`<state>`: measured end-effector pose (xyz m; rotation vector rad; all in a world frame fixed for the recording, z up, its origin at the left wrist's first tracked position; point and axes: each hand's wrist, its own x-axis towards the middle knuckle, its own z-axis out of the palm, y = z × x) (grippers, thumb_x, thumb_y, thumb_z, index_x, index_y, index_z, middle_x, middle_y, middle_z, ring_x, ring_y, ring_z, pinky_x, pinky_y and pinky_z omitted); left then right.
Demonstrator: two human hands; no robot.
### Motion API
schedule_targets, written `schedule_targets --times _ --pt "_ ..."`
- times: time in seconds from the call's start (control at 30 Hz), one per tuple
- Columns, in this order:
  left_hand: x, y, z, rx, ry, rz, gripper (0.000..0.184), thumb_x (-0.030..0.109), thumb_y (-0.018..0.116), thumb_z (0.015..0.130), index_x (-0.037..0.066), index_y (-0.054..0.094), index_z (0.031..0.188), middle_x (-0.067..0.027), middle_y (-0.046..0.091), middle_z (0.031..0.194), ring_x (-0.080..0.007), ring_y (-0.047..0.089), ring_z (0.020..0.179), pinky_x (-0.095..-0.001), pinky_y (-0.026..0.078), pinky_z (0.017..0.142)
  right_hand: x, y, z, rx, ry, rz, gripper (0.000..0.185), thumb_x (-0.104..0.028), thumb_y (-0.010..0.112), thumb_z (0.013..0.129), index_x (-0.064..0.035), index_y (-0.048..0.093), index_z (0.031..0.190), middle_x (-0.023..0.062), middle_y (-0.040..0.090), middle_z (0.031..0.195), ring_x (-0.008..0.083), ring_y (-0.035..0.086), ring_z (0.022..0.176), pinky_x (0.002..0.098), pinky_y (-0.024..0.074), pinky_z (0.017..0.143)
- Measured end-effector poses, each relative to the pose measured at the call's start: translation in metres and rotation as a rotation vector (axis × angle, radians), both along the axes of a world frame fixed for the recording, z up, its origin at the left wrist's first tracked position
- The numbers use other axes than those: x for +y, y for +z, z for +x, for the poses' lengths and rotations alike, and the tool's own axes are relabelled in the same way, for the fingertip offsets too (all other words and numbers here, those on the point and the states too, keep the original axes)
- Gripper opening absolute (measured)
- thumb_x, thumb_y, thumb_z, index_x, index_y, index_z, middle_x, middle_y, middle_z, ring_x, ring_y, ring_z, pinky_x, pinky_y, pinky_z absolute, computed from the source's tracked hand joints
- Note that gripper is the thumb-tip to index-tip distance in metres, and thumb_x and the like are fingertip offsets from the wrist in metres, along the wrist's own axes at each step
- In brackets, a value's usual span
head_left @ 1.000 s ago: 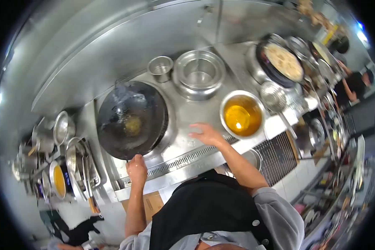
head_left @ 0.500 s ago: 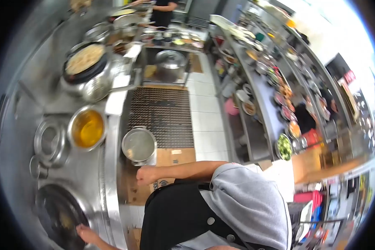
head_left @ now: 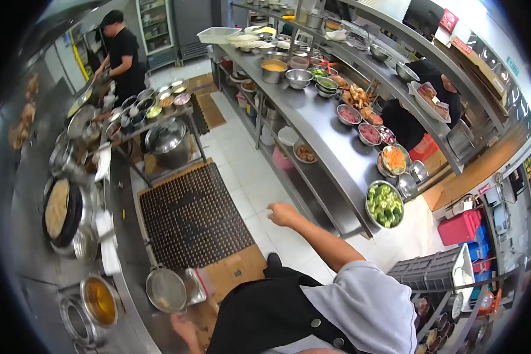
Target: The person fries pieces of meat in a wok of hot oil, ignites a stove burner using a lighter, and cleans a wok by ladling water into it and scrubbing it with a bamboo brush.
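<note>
My right hand [head_left: 283, 215] is stretched forward over the pale floor tiles, fingers curled in, with nothing visible in them. Below it to the left, my left hand [head_left: 184, 326] hangs beside the stove edge, its fingers loosely apart and somewhat blurred, holding nothing I can see. Nearest to the left hand is a round, long-handled strainer or pan [head_left: 166, 289] with a greyish inside. A clear container with a red edge [head_left: 200, 285] stands beside it. At the lower left, a metal pot holds yellow-orange liquid [head_left: 100, 300], next to an empty-looking metal pot [head_left: 76, 320].
A steel counter [head_left: 312, 127] runs along the right, with a bowl of broccoli [head_left: 384, 204] at its near corner. A black perforated mat [head_left: 197, 215] and cardboard [head_left: 233, 271] cover part of the floor. A co-worker [head_left: 123, 56] stands at the far left; another person [head_left: 407, 121] is behind the shelves.
The view has swung right and up. My left hand has come away from the black wok, now out of view. My right hand has moved from beside the pot towards the right-hand counter.
</note>
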<state>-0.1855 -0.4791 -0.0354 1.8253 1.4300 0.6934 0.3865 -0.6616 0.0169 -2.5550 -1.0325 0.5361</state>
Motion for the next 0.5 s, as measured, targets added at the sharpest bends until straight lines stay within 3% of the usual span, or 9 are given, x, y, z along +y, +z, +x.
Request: schedule_targets --times 0.1,0.17,0.23,0.27,0.37,0.43,0.5 --pt "-0.013 -0.010 0.098 0.001 -0.056 -0.027 0.016 -0.011 0.046 0.081 0.002 0.055 0.085 -0.0042 0.048 0.072 -0.0166 0.046 0.065 -0.0322 0.041 0.061 -0.035 -0.016 0.046 -0.158 0.032 -0.086 0.024 -0.014 0.065 0.085 -0.0058 0.071 0.107 0.0195 0.072 0.110 0.0372 0.067 0.106 0.0486 0.0542 0.088" --pt "-0.027 0.025 0.164 0.021 -0.031 -0.009 0.016 -0.011 0.045 0.080 0.002 0.055 0.082 -0.0045 0.050 0.070 -0.0166 0.047 0.065 -0.0322 0.041 0.061 -0.047 -0.018 0.075 0.042 -0.071 0.276 0.014 -0.005 0.057 0.086 -0.0057 0.068 0.095 0.0205 0.071 0.096 0.0392 0.068 0.094 0.0505 0.0531 0.080" --pt "-0.026 0.036 0.208 -0.008 -0.119 -0.233 0.016 -0.010 0.045 0.082 0.002 0.055 0.082 -0.0045 0.051 0.068 -0.0162 0.048 0.065 -0.0317 0.041 0.061 -0.047 -0.008 0.108 0.046 -0.122 0.358 0.014 -0.003 0.054 0.087 -0.0058 0.067 0.092 0.0220 0.069 0.092 0.0412 0.067 0.091 0.0518 0.0519 0.077" --pt "-0.022 0.028 0.223 0.049 -0.203 -0.135 0.012 -0.006 0.047 0.085 0.002 0.057 0.083 -0.0047 0.053 0.067 -0.0166 0.051 0.065 -0.0314 0.043 0.062 -0.045 -0.002 0.124 0.056 -0.176 0.436 0.015 -0.001 0.051 0.088 -0.0059 0.065 0.090 0.0235 0.068 0.087 0.0432 0.066 0.087 0.0531 0.0508 0.075" --pt "0.001 0.027 0.295 -0.070 -0.359 -0.133 0.010 -0.002 0.050 0.087 0.002 0.059 0.085 -0.0046 0.054 0.068 -0.0159 0.053 0.067 -0.0312 0.044 0.063 -0.040 0.012 0.183 -0.062 -0.168 0.553 0.016 -0.001 0.048 0.090 -0.0062 0.063 0.090 0.0253 0.064 0.079 0.0458 0.065 0.082 0.0541 0.0490 0.071" --pt "0.016 0.056 0.356 -0.115 -0.459 -0.130 0.010 0.003 0.052 0.089 0.002 0.061 0.087 -0.0046 0.055 0.070 -0.0145 0.053 0.068 -0.0300 0.044 0.063 -0.038 0.042 0.220 -0.092 -0.191 0.653 0.013 -0.002 0.048 0.092 -0.0075 0.060 0.096 0.0248 0.063 0.076 0.0461 0.065 0.081 0.0524 0.0478 0.068" --pt "0.054 0.000 0.404 -0.206 -0.533 -0.112 0.013 0.004 0.049 0.091 0.003 0.061 0.087 -0.0040 0.055 0.070 -0.0118 0.052 0.068 -0.0279 0.041 0.061 -0.044 0.079 0.256 -0.125 -0.237 0.745 0.013 -0.004 0.047 0.094 -0.0068 0.059 0.100 0.0223 0.061 0.077 0.0373 0.061 0.070 0.0478 0.0482 0.068"
